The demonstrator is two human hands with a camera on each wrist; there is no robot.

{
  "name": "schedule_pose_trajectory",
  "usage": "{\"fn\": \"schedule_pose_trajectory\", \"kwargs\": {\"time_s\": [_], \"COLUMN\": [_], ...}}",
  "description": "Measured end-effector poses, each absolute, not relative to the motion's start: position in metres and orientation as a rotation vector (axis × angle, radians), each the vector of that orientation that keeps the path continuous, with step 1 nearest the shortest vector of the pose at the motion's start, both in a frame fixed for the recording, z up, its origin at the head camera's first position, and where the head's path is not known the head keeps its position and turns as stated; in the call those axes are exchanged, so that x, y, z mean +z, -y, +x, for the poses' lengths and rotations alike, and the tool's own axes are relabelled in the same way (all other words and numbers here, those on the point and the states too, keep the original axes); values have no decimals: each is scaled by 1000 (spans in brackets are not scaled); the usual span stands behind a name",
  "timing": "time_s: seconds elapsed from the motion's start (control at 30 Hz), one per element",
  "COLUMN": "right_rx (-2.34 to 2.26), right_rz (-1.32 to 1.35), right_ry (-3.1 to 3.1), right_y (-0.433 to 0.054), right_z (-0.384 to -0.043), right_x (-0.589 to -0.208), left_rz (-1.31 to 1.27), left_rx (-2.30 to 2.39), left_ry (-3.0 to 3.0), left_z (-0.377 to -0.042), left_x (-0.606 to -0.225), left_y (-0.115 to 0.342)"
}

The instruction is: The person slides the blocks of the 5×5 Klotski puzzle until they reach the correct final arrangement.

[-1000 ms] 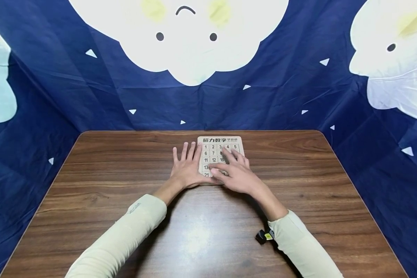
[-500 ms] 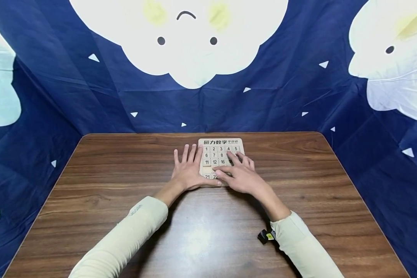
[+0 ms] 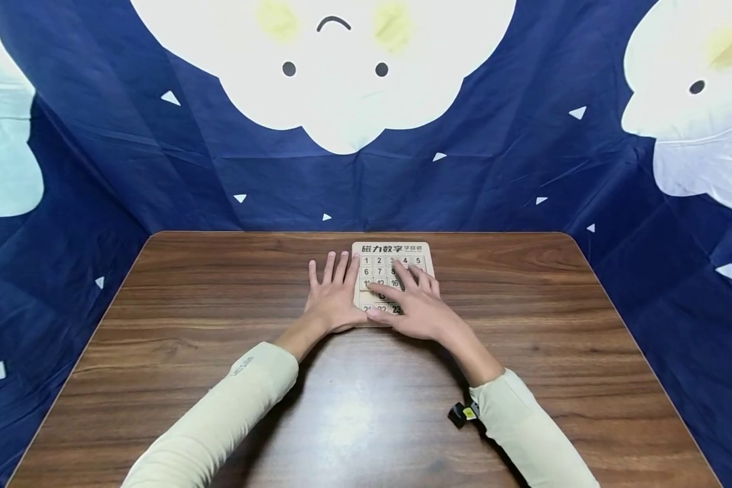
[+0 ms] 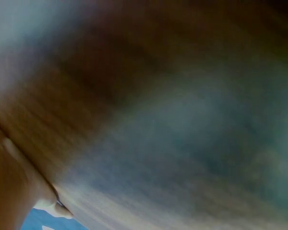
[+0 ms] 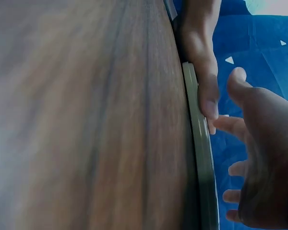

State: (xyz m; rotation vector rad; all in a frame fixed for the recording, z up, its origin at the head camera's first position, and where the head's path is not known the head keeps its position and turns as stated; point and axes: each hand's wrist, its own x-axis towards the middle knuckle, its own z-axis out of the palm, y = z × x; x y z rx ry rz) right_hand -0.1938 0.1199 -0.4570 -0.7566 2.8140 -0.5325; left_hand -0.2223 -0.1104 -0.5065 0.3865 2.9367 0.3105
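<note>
A pale wooden number slide puzzle [image 3: 396, 249] lies flat, with numbered tiles in rows under a printed heading. My left hand [image 3: 334, 301] rests spread along its left side, thumb reaching along the near edge. Over the tiles is my right hand [image 3: 423, 313], fingers extended, index fingertip at the 11 tile [image 3: 367, 284]. Below that tile a bare slot [image 3: 367, 297] shows, with the 13 tile [image 3: 381, 297] to its right. The right hand hides several tiles on the right. In the right wrist view, the left thumb lies against the puzzle's edge [image 5: 201, 148].
The puzzle is near the far edge of a brown wood-grain table [image 3: 189, 373]. A dark blue curtain [image 3: 268, 169] with white cloud faces surrounds it. A small black device [image 3: 459, 415] sits at the right sleeve [image 3: 524, 420]. The left wrist view is mostly blurred tabletop.
The 13 tile has slid right from the first column to the second, baring a slot. My right index finger has moved from that row up to the 11 tile. The left hand stays put.
</note>
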Motion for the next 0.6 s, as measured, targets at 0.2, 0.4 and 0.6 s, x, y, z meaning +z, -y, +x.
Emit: {"fn": "schedule_pose_trajectory", "kwargs": {"time_s": [0.2,0.4,0.6], "right_rx": [-485,-507,-519], "right_rz": [-739,-772,-793], "right_ry": [-2802,-2767,-2753], "right_y": [-115,-120,-125], "right_z": [-196,-187,-183], "right_x": [-457,-452,-450], "left_rz": [385,392,393], "left_rx": [309,313,319], "left_ry": [-2923,-2940,-2948], "left_z": [-223,-223,-223], "left_x": [-509,-510,-510], "left_y": [111,110,110]}}
